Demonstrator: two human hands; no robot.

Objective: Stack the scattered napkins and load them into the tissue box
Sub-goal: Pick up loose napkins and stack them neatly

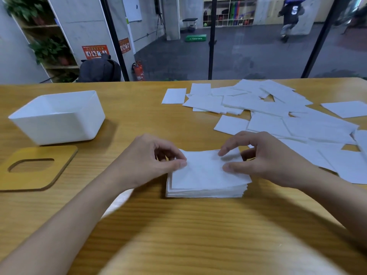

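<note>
A neat stack of white napkins (206,179) lies on the wooden table (178,225) in front of me. My left hand (151,157) pinches the top napkin's left edge between thumb and curled fingers. My right hand (264,155) holds the right side, thumb on top and fingers arched over the far corner. The top napkin is slightly lifted at its far edge. Scattered napkins (278,112) lie in a loose spread at the right and far right. The white tissue box (59,116) stands open at the left, with nothing visible inside.
The box's wooden lid (39,175) with an oval slot lies flat in front of the box. A white napkin piece (117,201) shows under my left forearm. Glass panels and black posts stand behind the table's far edge.
</note>
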